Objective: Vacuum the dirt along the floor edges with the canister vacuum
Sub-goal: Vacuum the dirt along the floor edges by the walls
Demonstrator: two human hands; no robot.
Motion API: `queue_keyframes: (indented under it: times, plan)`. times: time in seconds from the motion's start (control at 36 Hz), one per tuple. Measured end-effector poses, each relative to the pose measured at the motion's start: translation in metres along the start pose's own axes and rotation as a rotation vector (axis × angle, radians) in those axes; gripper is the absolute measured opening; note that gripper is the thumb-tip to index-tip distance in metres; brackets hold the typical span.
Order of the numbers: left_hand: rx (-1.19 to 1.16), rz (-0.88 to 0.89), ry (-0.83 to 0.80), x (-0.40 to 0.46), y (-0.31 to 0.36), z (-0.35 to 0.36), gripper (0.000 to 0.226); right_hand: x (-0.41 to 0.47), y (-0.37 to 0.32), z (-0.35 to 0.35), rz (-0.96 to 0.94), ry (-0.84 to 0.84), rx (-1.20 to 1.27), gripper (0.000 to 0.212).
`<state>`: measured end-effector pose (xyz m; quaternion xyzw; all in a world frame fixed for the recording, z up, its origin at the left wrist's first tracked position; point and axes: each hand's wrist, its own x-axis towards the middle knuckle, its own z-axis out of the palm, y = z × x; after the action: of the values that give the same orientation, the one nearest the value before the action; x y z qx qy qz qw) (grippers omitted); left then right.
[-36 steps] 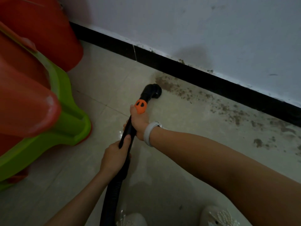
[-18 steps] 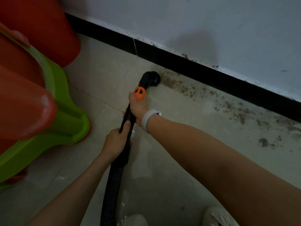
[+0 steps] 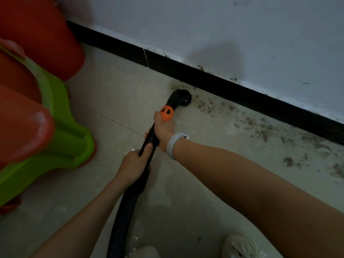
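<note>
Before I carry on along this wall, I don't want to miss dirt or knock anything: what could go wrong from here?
1. The nozzle sits at the left end of the dirt, which spreads wide of the baseboard; one narrow pass may leave specks.
2. The ribbed hose trails by your shoes, so it could snag.
3. Swinging left could bump the green plastic base.

The hose (image 3: pixel 124 216) runs off the bottom edge at 6 o'clock, so the canister itself is out of sight. The nozzle (image 3: pixel 181 98) mouth faces the floor and is hidden. Two shoes (image 3: pixel 240 246) at 5 o'clock are cut by the bottom edge. The red and green plastic thing (image 3: pixel 46 116) at 9 o'clock is cropped and blurred. The right hand's (image 3: pixel 163 130) fingers wrap out of view behind the tube.
</note>
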<state>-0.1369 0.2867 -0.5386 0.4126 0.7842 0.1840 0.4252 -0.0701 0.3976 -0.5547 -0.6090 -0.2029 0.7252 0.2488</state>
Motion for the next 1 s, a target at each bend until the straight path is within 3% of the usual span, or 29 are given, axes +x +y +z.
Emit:
queue_keyframes:
  times: [0.42, 0.67, 0.75, 1.0]
  plan:
    - [0.035, 0.043, -0.094, -0.008, 0.01, 0.019, 0.063, -0.018, 0.003, -0.039, 0.008, 0.073, 0.109, 0.053]
    - [0.055, 0.06, -0.167, -0.013, 0.017, 0.034, 0.06, -0.024, 0.009, -0.068, -0.006, 0.132, 0.179, 0.038]
    - [0.065, 0.075, -0.194, -0.015, 0.019, 0.038, 0.058, -0.025, 0.011, -0.075, -0.009, 0.176, 0.182, 0.043]
    - [0.076, 0.088, -0.117, -0.015, 0.013, 0.029, 0.059, -0.024, 0.008, -0.062, -0.001, 0.159, 0.167, 0.047]
